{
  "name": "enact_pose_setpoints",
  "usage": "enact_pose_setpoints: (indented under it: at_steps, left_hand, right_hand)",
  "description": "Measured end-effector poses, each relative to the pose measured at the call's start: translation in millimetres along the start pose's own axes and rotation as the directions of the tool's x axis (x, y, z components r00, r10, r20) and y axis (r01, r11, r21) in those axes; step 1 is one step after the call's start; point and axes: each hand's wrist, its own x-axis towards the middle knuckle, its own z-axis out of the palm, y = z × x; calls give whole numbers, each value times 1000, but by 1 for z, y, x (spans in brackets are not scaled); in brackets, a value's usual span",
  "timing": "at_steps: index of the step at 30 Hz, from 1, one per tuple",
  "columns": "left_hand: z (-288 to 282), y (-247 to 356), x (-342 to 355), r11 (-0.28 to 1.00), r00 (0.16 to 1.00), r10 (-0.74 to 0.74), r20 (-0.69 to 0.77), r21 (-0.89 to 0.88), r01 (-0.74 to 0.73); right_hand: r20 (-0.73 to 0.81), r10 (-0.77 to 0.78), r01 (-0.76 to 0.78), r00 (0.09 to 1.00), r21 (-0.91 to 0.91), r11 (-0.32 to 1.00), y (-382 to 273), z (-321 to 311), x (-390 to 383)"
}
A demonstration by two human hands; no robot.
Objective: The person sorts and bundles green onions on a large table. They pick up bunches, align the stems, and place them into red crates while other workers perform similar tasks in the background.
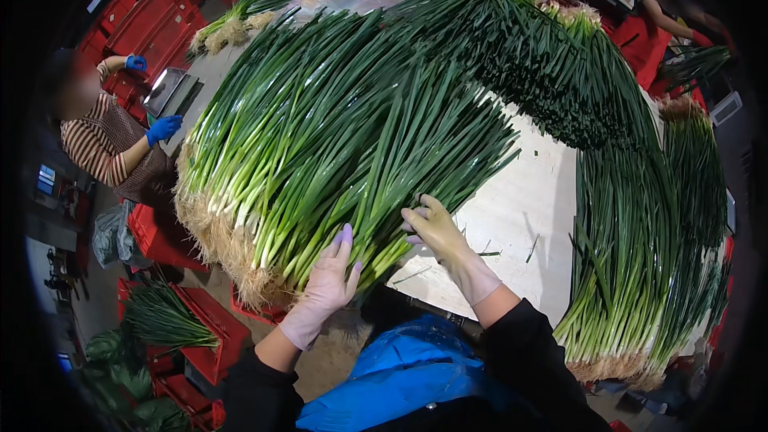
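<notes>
A broad heap of green onions [320,128] covers the left and middle of the table, its pale roots fanned toward the lower left and its dark leaves toward the upper right. My left hand [326,284], in a thin pale glove, lies against the stalks at the heap's near edge with fingers stretched out. At the heap's right edge is my right hand [440,232], also gloved, its fingers bent but apart beside the leaves. Neither hand visibly grips a stalk; the right fingertips partly meet the greens.
More green onions [624,248] line the table's right side and far side. Bits of leaf lie on the pale tabletop [528,200]. A person in blue gloves [164,130] stands left beside a scale [164,90]; other people work at the far edge. Red crates [212,332] stand lower left.
</notes>
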Motion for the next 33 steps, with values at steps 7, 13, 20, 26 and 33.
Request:
enact_pose_setpoints:
  at_steps: [7, 13, 20, 26, 33]
  left_hand:
    - [-12, -15, -15, 909, 940, -272, 205, -265, 321]
    - [-57, 7, 13, 943, 947, -321, 24, 105, 317]
    - [-29, -15, -11, 964, 949, -251, 191, 134, 228]
    - [12, -54, -29, 757, 843, -527, 103, -393, 522]
    - [-42, -20, 1, 370, 709, -583, 397, -647, 667]
  right_hand:
    - [134, 87, -84, 987, -31, 996, 5, 7, 6]
    - [185, 41, -54, 982, 70, 996, -14, 14, -1]
    - [265, 50, -47, 963, -17, 999, -6, 19, -10]
    - [248, 102, -103, 963, -10, 995, 10, 14, -13]
    - [238, 67, -62, 969, -28, 998, 10, 15, -23]
